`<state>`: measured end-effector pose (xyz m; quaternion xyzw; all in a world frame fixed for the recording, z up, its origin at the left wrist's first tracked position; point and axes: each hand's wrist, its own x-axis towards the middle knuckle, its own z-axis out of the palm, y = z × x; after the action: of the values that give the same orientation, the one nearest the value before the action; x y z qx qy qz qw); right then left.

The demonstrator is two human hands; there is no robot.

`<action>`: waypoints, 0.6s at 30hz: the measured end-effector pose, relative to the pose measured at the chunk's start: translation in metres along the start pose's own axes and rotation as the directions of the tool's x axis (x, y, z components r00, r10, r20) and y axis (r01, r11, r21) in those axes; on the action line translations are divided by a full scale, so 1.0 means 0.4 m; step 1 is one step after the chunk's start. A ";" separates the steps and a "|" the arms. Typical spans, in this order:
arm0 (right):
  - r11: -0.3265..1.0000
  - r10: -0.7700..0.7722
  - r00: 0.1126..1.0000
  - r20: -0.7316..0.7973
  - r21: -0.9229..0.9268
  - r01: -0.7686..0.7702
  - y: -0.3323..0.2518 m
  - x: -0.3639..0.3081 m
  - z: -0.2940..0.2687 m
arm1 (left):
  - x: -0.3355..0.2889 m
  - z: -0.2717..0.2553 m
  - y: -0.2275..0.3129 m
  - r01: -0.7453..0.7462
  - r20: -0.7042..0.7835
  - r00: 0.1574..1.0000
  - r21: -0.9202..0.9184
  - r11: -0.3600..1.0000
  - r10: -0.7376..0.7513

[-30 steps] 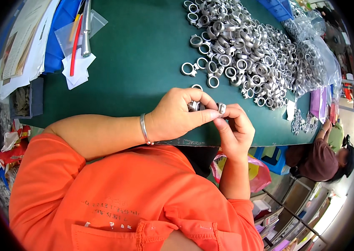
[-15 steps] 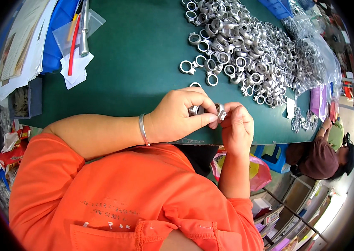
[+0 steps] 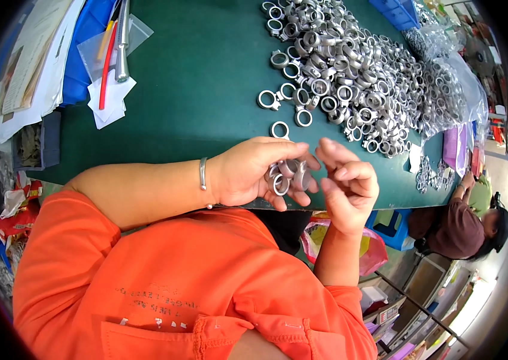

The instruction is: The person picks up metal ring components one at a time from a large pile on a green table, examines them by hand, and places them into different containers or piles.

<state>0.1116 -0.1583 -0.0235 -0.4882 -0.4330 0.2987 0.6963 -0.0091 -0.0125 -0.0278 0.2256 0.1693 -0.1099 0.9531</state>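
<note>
Several grey metal rings (image 3: 289,172), some with a small lug on the side, lie cupped in the palm and fingers of my left hand (image 3: 239,171) above the table's front edge. That palm is turned up, with its thumb over the rings. Just right of it, my right hand (image 3: 350,195) has its fingers apart and bent, and no ring shows in it. Beyond my left hand a single loose ring (image 3: 280,130) rests on the green table (image 3: 182,78). A big heap of the same rings (image 3: 356,72) spreads over the far right of the table.
At the back left are a blue tray (image 3: 86,66), papers (image 3: 32,66), a red stick (image 3: 106,66) and a metal rod (image 3: 122,48). Clear plastic bags (image 3: 461,84) hold rings at the right. A co-worker (image 3: 461,228) sits beyond, near a blue stool (image 3: 391,225).
The ring that was pinched between both hands is no longer there. My left hand has turned palm up, showing several rings, and my right hand has moved slightly away with its fingers apart.
</note>
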 end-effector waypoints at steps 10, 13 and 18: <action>0.334 -0.015 0.994 0.104 -0.937 0.103 0.059 0.081 -0.015 | -0.002 -0.001 -0.014 -0.030 0.048 0.999 0.237 0.971 0.019; 0.612 0.075 0.997 0.005 -0.790 -0.042 0.040 0.050 -0.023 | -0.003 0.001 -0.013 -0.074 -0.023 0.996 0.255 0.964 0.083; 0.878 0.195 0.977 -0.090 -0.427 -0.215 0.018 0.014 -0.022 | 0.002 0.009 -0.012 -0.227 -0.098 0.955 0.370 0.901 0.281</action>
<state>0.1218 -0.1548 -0.0299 -0.6806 -0.4190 0.2556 0.5440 -0.0087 -0.0186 -0.0271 0.4216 0.1865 0.0041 0.8874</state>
